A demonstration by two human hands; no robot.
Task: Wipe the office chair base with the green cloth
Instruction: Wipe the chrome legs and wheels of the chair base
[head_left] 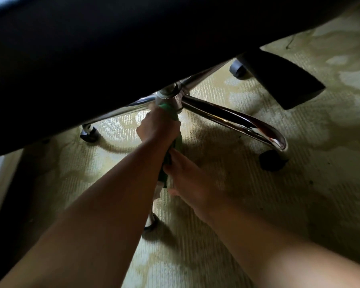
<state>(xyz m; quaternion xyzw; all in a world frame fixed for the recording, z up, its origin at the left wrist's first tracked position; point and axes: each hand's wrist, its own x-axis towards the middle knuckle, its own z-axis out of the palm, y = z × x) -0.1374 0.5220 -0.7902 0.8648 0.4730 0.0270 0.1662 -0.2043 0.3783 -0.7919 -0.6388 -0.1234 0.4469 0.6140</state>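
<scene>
The office chair's chrome base [233, 119] spreads from a shiny hub [173, 93] under the black seat. A green cloth [168, 109] is wrapped along the near leg, which runs from the hub toward me. My left hand [157, 127] grips the cloth round the leg just below the hub. Lower on the same leg, my right hand [188, 179] holds the cloth's trailing end, fingers curled against it. Most of that leg is hidden by my arms and the cloth.
The black seat [92, 48] overhangs the whole upper left. Castors sit at the left [89, 135], right [271, 161], far back [238, 69] and near end [152, 224]. A dark armrest-like part [283, 80] juts at the right. Patterned pale-green carpet [258, 204] lies beneath.
</scene>
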